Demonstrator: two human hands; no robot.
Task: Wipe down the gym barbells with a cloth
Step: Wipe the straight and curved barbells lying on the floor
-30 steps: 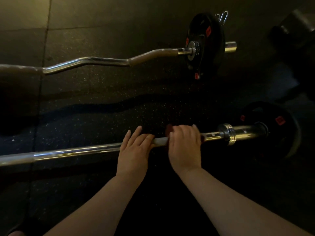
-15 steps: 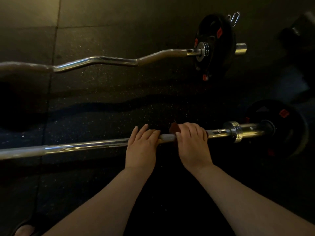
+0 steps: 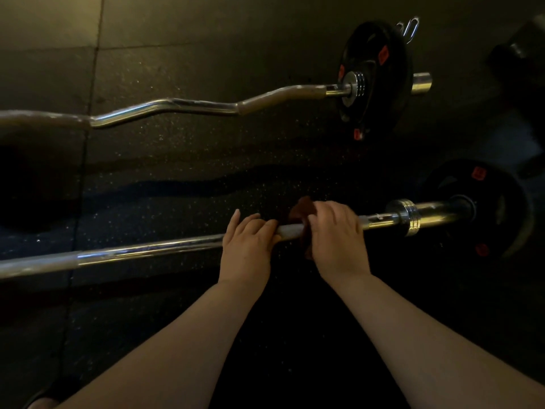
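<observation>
A straight chrome barbell point(image 3: 141, 252) lies across the dark rubber floor, a black plate point(image 3: 489, 214) on its right end. My right hand point(image 3: 336, 237) is wrapped over the bar with a dark reddish cloth point(image 3: 300, 209) under it; only the cloth's edges show. Just to its left, my left hand point(image 3: 247, 246) rests on the bar, fingers laid over it. Farther away lies a curl bar point(image 3: 182, 106) with its own black plate point(image 3: 374, 78).
A metal spring clip point(image 3: 408, 26) lies by the far plate. Dark gym equipment point(image 3: 519, 54) stands at the upper right. A floor-mat seam point(image 3: 88, 143) runs along the left. A foot in a dark sandal point(image 3: 44, 399) shows at the bottom left.
The view has shifted slightly, moving both bars rightward in the frame. Both hands stay on the near bar, and a bit more cloth shows above my right hand.
</observation>
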